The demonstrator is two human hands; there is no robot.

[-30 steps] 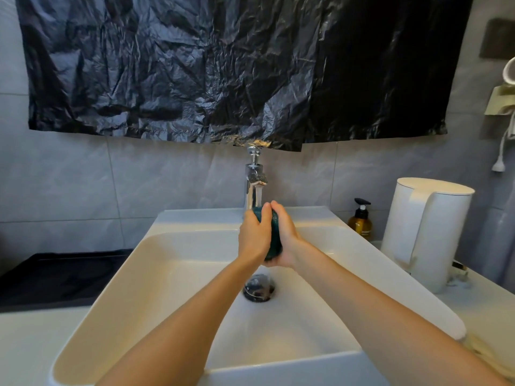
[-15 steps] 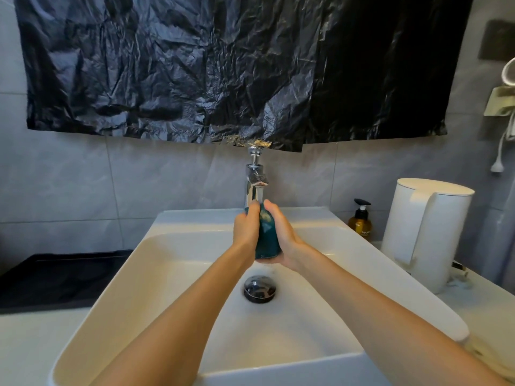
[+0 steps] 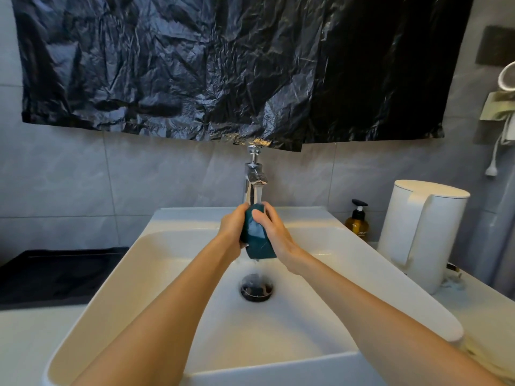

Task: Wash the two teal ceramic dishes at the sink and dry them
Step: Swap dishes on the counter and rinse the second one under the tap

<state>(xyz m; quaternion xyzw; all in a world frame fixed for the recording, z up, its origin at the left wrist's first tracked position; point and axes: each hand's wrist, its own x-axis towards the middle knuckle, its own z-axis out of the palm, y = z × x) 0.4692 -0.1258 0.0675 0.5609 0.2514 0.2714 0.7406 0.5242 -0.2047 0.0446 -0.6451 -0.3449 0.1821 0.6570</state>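
Note:
A teal ceramic dish (image 3: 257, 240) stands on edge between my two hands, over the white sink (image 3: 156, 277) and right under the chrome faucet (image 3: 255, 176). Water runs from the spout onto the dish and drips toward the drain (image 3: 256, 291). My left hand (image 3: 231, 229) grips the dish's left side. My right hand (image 3: 274, 235) holds its right side, thumb pressed on the wet face. Only one teal dish is in view.
A white kettle (image 3: 420, 235) stands on the counter at the right, with an amber pump bottle (image 3: 357, 221) behind the sink's right corner. A dark tray or mat (image 3: 55, 274) lies left of the sink. Black plastic sheeting (image 3: 223, 65) hangs on the wall above.
The dish has been turned between my hands so more of its teal face shows and its lower edge hangs further down. Both hands stay under the running water.

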